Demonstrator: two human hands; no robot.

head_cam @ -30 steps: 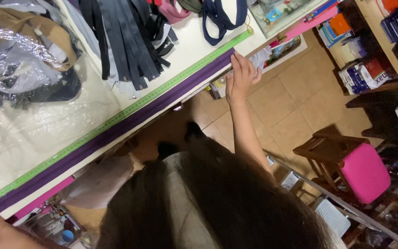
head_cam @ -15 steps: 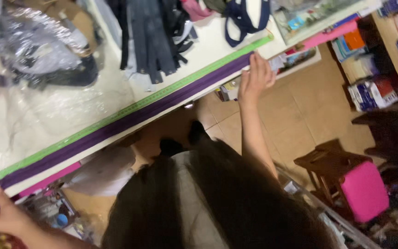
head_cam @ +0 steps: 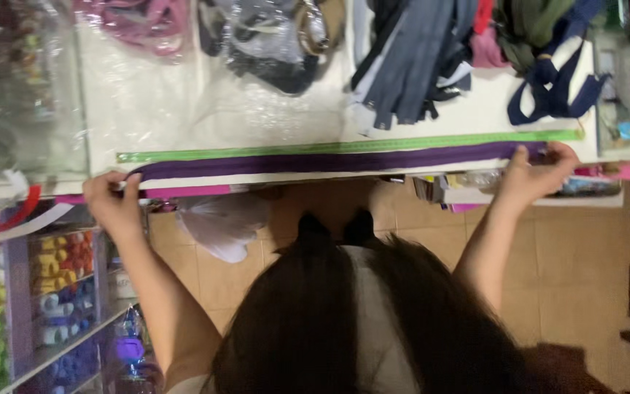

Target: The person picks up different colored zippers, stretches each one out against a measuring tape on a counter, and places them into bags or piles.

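A long purple zipper tape lies stretched along the front edge of a white counter, right beside a green measuring tape fixed to the counter. My left hand pinches the purple tape's left end at the counter edge. My right hand presses and grips its right end. Both arms are spread wide. My dark hair fills the lower middle of the view.
Grey and dark zipper bundles, navy straps, a clear plastic bag of hardware and pink cords lie on the counter. Shelves of coloured thread spools stand at lower left. Tiled floor lies below.
The view has swung so the counter edge runs level. My left hand rose from the lower left corner to the purple tape's left end; my right hand stays on its right end.
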